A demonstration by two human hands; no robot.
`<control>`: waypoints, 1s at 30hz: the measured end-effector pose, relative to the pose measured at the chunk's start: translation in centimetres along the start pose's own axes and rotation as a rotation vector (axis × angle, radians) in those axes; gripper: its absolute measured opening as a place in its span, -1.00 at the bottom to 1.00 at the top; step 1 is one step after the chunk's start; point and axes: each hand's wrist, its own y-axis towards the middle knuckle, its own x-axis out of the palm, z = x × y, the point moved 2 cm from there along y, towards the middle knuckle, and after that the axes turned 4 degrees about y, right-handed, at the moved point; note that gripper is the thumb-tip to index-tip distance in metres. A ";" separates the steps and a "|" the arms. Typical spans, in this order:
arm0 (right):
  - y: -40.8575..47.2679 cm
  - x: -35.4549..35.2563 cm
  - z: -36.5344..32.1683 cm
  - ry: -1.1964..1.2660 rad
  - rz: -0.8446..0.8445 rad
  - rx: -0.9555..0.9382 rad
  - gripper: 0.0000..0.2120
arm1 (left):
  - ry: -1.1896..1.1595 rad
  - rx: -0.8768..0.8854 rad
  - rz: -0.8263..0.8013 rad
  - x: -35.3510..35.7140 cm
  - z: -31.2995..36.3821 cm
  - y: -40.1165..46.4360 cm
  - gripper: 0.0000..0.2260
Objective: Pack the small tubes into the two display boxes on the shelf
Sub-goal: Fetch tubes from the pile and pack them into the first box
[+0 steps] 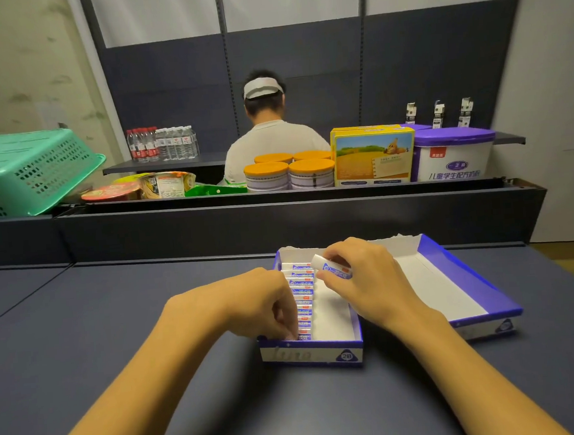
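Two blue-and-white display boxes lie side by side on the dark shelf. The left box (pixel 337 349) holds a row of small blue-and-white tubes (pixel 302 290) along its left side, with bare white floor to their right. My left hand (pixel 264 301) reaches into its near left corner, fingers curled down onto the nearest tubes. My right hand (pixel 362 276) hovers over the box's far end and pinches one small tube (pixel 330 265) between thumb and fingers. The right box (pixel 469 285) shows only its white floor.
Beyond a dark ledge a person (pixel 272 139) stands with their back to me. Orange-lidded cans (pixel 289 174), a yellow carton (pixel 373 157), a purple-lidded tub (pixel 454 152), noodle cups (pixel 139 187) and water bottles (pixel 163 143) line the far shelves. A green basket (pixel 24 169) sits at the left.
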 end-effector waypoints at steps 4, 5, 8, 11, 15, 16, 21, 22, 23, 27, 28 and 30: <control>0.0 0.1 0.0 -0.008 -0.006 0.000 -0.65 | 0.003 -0.007 -0.012 0.0 0.2 0.0 -0.74; 0.0 0.1 0.0 -0.008 -0.009 0.001 -0.65 | 0.005 -0.012 -0.017 -0.1 0.3 0.0 -0.74; 0.0 0.2 0.1 -0.011 -0.016 0.002 -0.65 | 0.014 -0.033 -0.029 -0.3 0.5 0.0 -0.74; 0.0 0.2 0.1 -0.008 -0.020 0.007 -0.66 | 0.026 -0.055 -0.045 -0.6 0.4 0.1 -0.75; 0.0 0.2 0.2 -0.007 -0.016 0.002 -0.67 | 0.042 -0.064 -0.062 -0.8 0.5 0.2 -0.73; 0.0 0.2 0.2 -0.006 -0.016 0.000 -0.67 | 0.045 -0.061 -0.066 -0.8 0.6 0.2 -0.73; 0.1 0.3 0.2 -0.013 -0.016 -0.006 -0.66 | 0.036 -0.035 -0.079 -0.8 0.5 0.2 -0.75; 0.1 0.3 0.2 -0.013 -0.014 -0.006 -0.66 | 0.036 -0.032 -0.082 -0.8 0.5 0.1 -0.76; 0.1 0.2 0.2 -0.014 -0.012 -0.006 -0.66 | 0.036 -0.028 -0.086 -0.8 0.5 0.1 -0.76; 0.1 -0.2 0.4 -0.019 0.049 0.003 -0.68 | 0.006 0.001 -0.076 -0.9 0.3 0.0 -0.76; 0.2 -0.3 0.5 -0.012 0.073 0.009 -0.69 | -0.007 0.008 -0.068 -0.9 0.3 0.0 -0.77; 0.2 -0.5 0.7 0.005 0.115 0.027 -0.71 | -0.041 0.022 -0.052 -0.8 0.2 0.1 -0.77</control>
